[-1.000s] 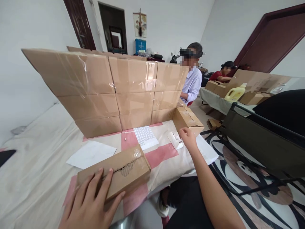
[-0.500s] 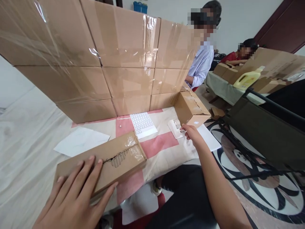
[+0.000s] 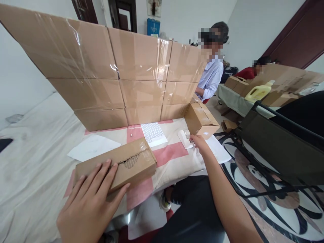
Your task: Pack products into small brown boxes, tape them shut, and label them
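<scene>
My left hand (image 3: pixel 93 199) lies spread on a long flat cardboard box (image 3: pixel 136 165), fingers across its top and thumb along the near side. A torn strip exposes corrugation in the box's lid. Farther right, my right hand (image 3: pixel 200 145) is closed in a pinch at the near end of a small white tape dispenser (image 3: pixel 182 139). Whatever is between those fingertips is too small to make out. The dispenser rests on the pink and cream cloth (image 3: pixel 172 153), beside an open-sided cardboard box (image 3: pixel 206 118).
A wall of taped cardboard boxes (image 3: pixel 141 91) stands along the back. A printed sheet (image 3: pixel 153 133) and white papers (image 3: pixel 93 146) (image 3: pixel 219 150) lie on the cloth. Behind sits a person in a light shirt (image 3: pixel 212 77); a dark folding chair (image 3: pixel 273 148) is at right.
The camera view has tilted up, showing more of the room. My left hand stays on the box, and my right hand stays pinched at the dispenser.
</scene>
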The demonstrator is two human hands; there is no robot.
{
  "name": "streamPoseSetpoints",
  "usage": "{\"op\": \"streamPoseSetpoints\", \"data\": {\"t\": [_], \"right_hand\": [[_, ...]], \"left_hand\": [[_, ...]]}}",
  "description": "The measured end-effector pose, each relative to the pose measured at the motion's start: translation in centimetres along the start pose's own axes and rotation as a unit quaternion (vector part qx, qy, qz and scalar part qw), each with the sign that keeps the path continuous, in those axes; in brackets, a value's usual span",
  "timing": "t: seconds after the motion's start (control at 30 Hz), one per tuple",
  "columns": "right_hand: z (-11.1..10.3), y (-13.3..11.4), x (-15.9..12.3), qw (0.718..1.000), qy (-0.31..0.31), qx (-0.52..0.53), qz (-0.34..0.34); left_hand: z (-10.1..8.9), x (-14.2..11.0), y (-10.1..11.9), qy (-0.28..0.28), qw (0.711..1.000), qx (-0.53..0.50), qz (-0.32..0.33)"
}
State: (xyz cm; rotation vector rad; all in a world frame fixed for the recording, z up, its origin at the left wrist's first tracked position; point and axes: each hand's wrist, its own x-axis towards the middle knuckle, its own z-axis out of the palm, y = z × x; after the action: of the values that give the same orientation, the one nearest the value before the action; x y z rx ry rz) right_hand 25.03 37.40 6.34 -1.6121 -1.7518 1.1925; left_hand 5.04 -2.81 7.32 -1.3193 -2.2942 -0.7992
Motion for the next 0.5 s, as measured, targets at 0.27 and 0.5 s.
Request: {"op": "streamPoseSetpoints", "data": {"t": [0.27,0.5], "right_hand": [[0.00,-0.09,0.55,0.999,-0.003,-0.032,-0.019],[-0.31,-0.89,-0.31,0.998,-0.036,-0.032,0.036]], "left_hand": [[0.44,-0.14,-0.35,-0.016,0.997,-0.070,-0.042],[0.64,-0.15,-0.49,-0.015,0.989,-0.129,-0.072]]}}
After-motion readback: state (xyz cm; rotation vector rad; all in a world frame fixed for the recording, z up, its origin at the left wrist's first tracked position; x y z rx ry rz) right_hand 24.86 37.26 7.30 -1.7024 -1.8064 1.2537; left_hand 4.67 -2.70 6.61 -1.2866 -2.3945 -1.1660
